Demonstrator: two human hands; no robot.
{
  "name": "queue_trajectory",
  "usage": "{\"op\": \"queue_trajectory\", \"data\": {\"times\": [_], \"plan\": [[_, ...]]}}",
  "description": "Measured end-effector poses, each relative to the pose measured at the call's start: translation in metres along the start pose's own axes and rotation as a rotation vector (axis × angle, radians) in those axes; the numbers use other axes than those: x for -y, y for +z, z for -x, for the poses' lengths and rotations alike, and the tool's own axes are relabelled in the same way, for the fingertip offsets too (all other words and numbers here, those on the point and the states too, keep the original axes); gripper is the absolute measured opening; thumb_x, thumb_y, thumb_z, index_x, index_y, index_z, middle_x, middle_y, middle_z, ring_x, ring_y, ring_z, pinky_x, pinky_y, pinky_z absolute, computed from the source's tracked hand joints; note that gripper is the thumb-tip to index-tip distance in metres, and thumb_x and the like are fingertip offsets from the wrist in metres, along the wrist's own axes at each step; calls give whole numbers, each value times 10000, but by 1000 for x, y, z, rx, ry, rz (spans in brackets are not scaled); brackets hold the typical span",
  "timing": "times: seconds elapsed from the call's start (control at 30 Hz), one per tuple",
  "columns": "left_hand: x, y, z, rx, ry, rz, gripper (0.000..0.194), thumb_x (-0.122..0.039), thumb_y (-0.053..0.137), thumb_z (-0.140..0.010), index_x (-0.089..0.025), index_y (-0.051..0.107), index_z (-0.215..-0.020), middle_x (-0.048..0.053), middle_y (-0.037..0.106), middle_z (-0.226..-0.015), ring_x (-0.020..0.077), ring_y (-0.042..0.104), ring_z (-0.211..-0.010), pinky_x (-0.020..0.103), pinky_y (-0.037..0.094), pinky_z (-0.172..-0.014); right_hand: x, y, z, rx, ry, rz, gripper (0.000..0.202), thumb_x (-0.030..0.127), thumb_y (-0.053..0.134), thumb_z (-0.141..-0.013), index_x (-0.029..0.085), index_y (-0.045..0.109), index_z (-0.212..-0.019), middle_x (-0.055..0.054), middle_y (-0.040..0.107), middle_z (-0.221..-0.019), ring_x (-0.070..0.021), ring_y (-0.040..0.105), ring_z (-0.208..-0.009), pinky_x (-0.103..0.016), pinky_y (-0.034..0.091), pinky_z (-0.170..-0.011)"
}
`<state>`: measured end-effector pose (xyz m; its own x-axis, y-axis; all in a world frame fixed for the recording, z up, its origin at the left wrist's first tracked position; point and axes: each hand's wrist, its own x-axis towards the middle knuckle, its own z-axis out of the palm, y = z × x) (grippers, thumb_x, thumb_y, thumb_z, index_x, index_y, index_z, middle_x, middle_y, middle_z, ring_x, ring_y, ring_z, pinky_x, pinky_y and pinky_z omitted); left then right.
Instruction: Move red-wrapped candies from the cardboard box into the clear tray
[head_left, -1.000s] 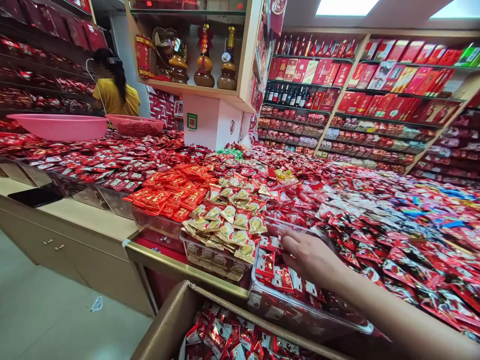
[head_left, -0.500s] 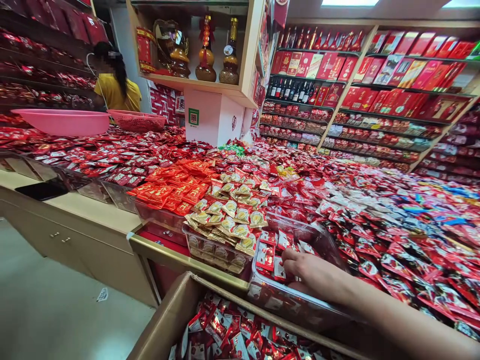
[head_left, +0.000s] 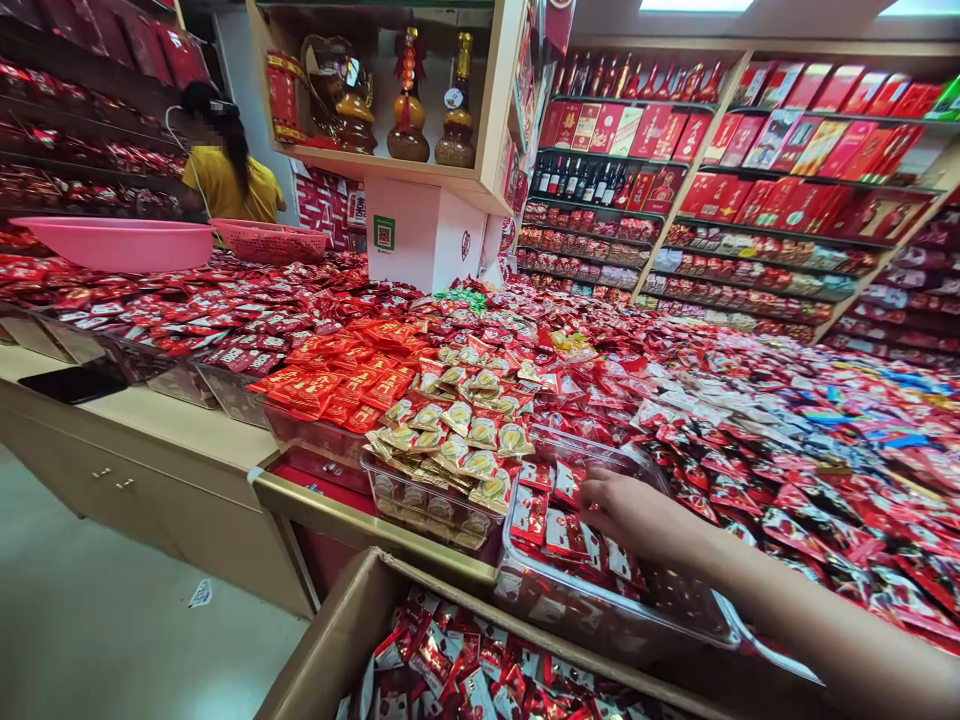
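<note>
My right hand [head_left: 626, 508] reaches in from the right over a clear plastic bin [head_left: 592, 590]. Its fingers are curled downward and pressed together among small red-and-white candy packets [head_left: 564, 535] lying in the bin. The fingertips are hidden, so what they hold, if anything, does not show. In front of the bin stands an open cardboard box [head_left: 337, 630] with many loose red-and-white candy packets [head_left: 465, 660] inside. Left of my hand, gold durian-picture packets [head_left: 480, 430] are heaped in another clear bin. My left hand is out of view.
Orange-red packets [head_left: 352, 370] and piles of other wrapped sweets cover the counter. A gold-edged counter rim [head_left: 375, 525] runs behind the box. Pink basins [head_left: 127, 245] stand at the far left, near a person in yellow [head_left: 236, 180]. A dark flat object [head_left: 71, 384] lies on the ledge.
My right hand has lifted slightly and shifted right and back within the bin. More red-and-white packets now show in front of it, and the bin's near right corner is uncovered.
</note>
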<state>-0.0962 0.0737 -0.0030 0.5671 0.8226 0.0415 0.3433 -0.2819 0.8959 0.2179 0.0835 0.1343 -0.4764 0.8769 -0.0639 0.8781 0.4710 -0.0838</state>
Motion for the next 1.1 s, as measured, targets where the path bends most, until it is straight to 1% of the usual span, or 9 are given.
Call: {"op": "queue_trajectory", "data": {"times": [0.17, 0.23, 0.33, 0.47, 0.63, 0.77, 0.93, 1.03, 1.1], "plan": [[13, 8, -10, 35, -81, 9, 364, -532, 385, -751, -393, 527, -1056, -81, 646, -877, 289, 473, -1075, 392, 464, -783, 1, -4, -11, -23, 73, 30, 217, 280, 500, -762, 126, 588, -888, -129, 577, -911, -248, 557, -850, -350, 421, -751], [15, 10, -10, 28, -101, 2, 365, -547, 414, -729, -401, 536, -1041, -81, 653, -860, 292, 487, -1055, 393, 470, -769, 4, 0, -14, -1, 79, 21, 443, 389, 572, -707, 104, 544, -1045, -170, 542, -1076, -282, 504, -995, -375, 398, -829], [15, 15, -9, -1, -94, -1, 368, -547, 450, -709, -387, 555, -1022, -59, 662, -847, 292, 500, -1032, 374, 471, -760, 7, 10, -17, 64, 106, 3, 847, 535, 615, -608, 68, 356, -1266, -225, 330, -1328, -326, 331, -1192, -439, 316, -936], [12, 23, -10, -12, -78, -7, 351, -532, 425, -731, -379, 562, -1016, -45, 666, -835, 275, 512, -1011, 361, 467, -765, 9, 20, -21, 137, 128, -25, 1004, 622, 562, -598, 36, 202, -1330, -236, 179, -1385, -343, 194, -1257, -498, 220, -987], [15, 10, -9, -5, -21, -19, 340, -521, 431, -730, -398, 548, -1024, -71, 657, -839, 271, 492, -1042, 357, 462, -776, 15, 17, -22, 146, 96, -56, 912, 666, 375, -702, 53, 158, -1341, -185, 120, -1407, -327, 101, -1280, -510, 161, -1006], [15, -1, -5, -16, -11, -71, 349, -525, 423, -735, -388, 548, -1030, -68, 655, -836, 276, 480, -1062, 358, 461, -787, 19, 21, -26, 154, 56, -75, 839, 649, 332, -737, 86, 185, -1342, -153, 169, -1404, -326, 91, -1280, -525, 120, -1011], [5, 14, -11, 127, -60, -87, 339, -532, 412, -743, -395, 562, -1015, -68, 655, -854, 284, 508, -1027, 382, 475, -747, 26, 9, -22, 117, 73, -70, 814, 588, 402, -742, 57, 217, -1331, -182, 208, -1390, -351, 114, -1272, -559, 131, -995], [-2, 25, -19, 241, -71, -85, 278, -494, 451, -756, -399, 571, -988, -46, 645, -898, 276, 526, -999, 405, 481, -733, 47, -9, 8, -14, 68, -90, 617, 427, 457, -779, 96, 343, -1287, -158, 302, -1367, -284, 241, -1251, -458, 222, -1012], [-6, 26, -24, 280, -74, -88, 258, -436, 466, -791, -339, 559, -1011, -1, 616, -986, 245, 532, -977, 405, 468, -763, 66, -10, 36, -157, -7, -214, 375, 323, 409, -824, 232, 473, -1182, -68, 509, -1219, -188, 464, -1097, -332, 374, -937]]}}
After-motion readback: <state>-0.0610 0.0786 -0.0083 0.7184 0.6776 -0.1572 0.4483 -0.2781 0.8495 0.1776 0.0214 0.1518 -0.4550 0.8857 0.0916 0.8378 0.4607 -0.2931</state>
